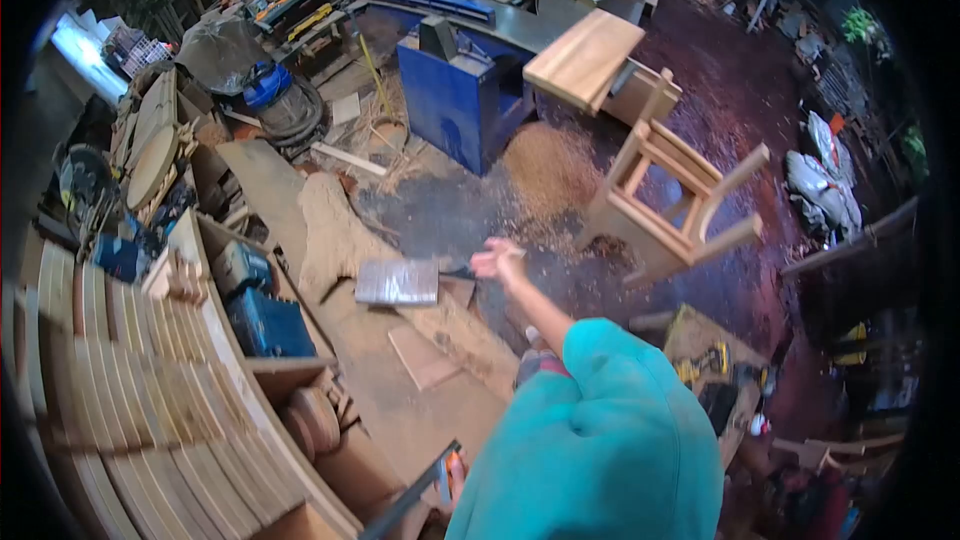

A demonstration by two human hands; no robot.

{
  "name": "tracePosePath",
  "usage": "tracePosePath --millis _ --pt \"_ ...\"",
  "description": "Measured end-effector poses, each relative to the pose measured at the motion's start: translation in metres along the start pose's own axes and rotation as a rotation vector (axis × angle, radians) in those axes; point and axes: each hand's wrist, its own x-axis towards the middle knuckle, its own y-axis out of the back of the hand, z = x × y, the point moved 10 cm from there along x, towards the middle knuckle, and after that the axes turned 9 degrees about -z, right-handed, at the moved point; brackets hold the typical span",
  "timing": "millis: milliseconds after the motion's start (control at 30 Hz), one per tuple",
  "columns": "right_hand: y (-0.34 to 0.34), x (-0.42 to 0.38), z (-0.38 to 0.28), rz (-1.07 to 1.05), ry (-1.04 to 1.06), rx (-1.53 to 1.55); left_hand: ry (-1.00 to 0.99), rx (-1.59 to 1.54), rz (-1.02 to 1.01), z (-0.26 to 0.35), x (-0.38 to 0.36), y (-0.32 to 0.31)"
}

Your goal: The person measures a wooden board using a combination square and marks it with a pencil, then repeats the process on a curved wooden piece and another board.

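My right hand (497,258) is stretched out past the teal sleeve, fingers apart, with nothing visible in it. Just left of it, a flat wrapped rectangular block (397,282) lies on a long wooden slab (345,230). At the bottom, partly hidden by the teal shirt, my left hand (457,475) is closed around an orange-and-grey tool (444,480). A long dark bar (410,502) runs beside that tool; whether they are joined I cannot tell.
Curved wooden pieces (150,390) are stacked at left beside a wooden bin with blue cases (268,323). A wooden chair frame (680,190) stands at right. Behind are a blue machine (445,100) and sawdust (545,165). A yellow drill (705,362) lies right of the shirt.
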Motion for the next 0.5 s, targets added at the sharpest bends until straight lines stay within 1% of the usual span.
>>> tracePosePath --millis 33,67,100,133,167,200,233,267,300,333,367,400,433,467,500 --pt "-0.024 -0.061 0.036 -0.100 -0.019 -0.041 0.018 -0.007 -0.065 -0.012 -0.020 0.019" --pt "-0.051 -0.123 0.061 -0.273 -0.014 -0.107 0.037 -0.007 -0.137 -0.019 -0.040 0.037" --pt "-0.074 -0.182 0.072 -0.447 -0.006 -0.188 0.085 0.045 -0.214 -0.022 -0.056 0.047" --pt "-0.104 -0.244 0.068 -0.600 0.062 -0.380 0.210 0.261 -0.220 -0.001 -0.085 0.041" --pt "-0.135 -0.307 0.060 -0.758 0.129 -0.563 0.332 0.485 -0.228 0.033 -0.104 0.036" --pt "-0.147 -0.353 0.049 -0.773 0.119 -0.578 0.333 0.590 -0.387 0.043 -0.114 0.030" --pt "-0.172 -0.401 0.037 -0.869 0.205 -0.673 0.331 0.692 -0.522 0.050 -0.128 0.028" --pt "-0.201 -0.441 0.029 -1.010 0.298 -0.770 0.212 0.783 -0.658 0.060 -0.135 0.010" --pt "-0.212 -0.466 0.030 -1.058 0.283 -0.763 0.097 0.863 -0.740 0.069 -0.143 0.002" --pt "-0.207 -0.478 0.051 -1.095 0.363 -0.782 0.136 0.823 -0.822 0.043 -0.141 0.010" --pt "-0.201 -0.486 0.066 -1.051 0.261 -0.726 -0.304 0.599 -0.988 0.063 -0.149 -0.014" --pt "-0.187 -0.491 0.094 -0.999 0.154 -0.506 -0.140 0.684 -0.889 0.056 -0.154 -0.004" --pt "-0.199 -0.514 0.071 -0.980 0.299 -0.582 -0.006 0.989 -0.887 0.060 -0.169 0.003" --pt "-0.190 -0.512 0.062 -0.941 0.324 -0.372 -0.147 0.975 -0.898 0.082 -0.187 0.002" --pt "-0.178 -0.506 0.071 -0.855 0.241 -0.227 -0.165 0.953 -0.835 0.110 -0.210 0.011"
